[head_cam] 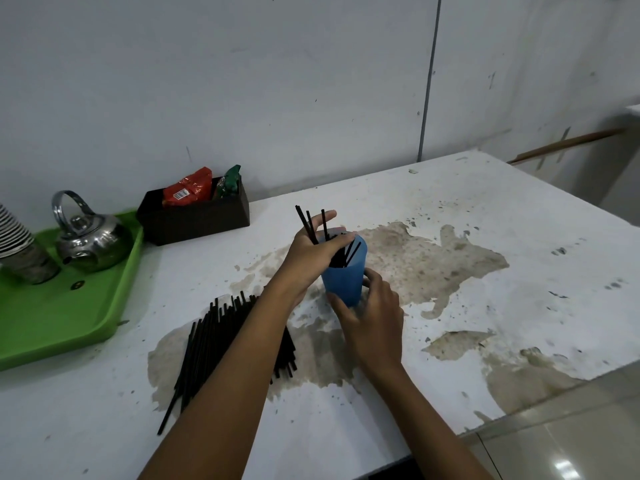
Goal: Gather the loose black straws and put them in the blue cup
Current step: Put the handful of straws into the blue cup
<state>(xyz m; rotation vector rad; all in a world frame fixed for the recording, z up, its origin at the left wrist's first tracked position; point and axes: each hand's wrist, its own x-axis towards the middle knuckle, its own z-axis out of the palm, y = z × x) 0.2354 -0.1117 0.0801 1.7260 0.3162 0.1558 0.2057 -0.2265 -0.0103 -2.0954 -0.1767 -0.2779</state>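
The blue cup (pixel 343 278) stands tilted towards me near the middle of the worn white table (pixel 467 237). My right hand (pixel 372 315) grips its lower side. My left hand (pixel 317 247) is at the cup's rim and holds three black straws (pixel 306 221), whose lower ends reach into the cup and whose tops stick up past my fingers. More straws lie inside the cup. A pile of several loose black straws (pixel 207 341) lies on the table at front left, partly hidden under my left forearm.
A green tray (pixel 69 317) at the left carries a steel kettle (pixel 90 240) and a stack of cups (pixel 20 247). A dark box (pixel 194 216) with snack packets stands by the wall. The table's front edge runs at the lower right.
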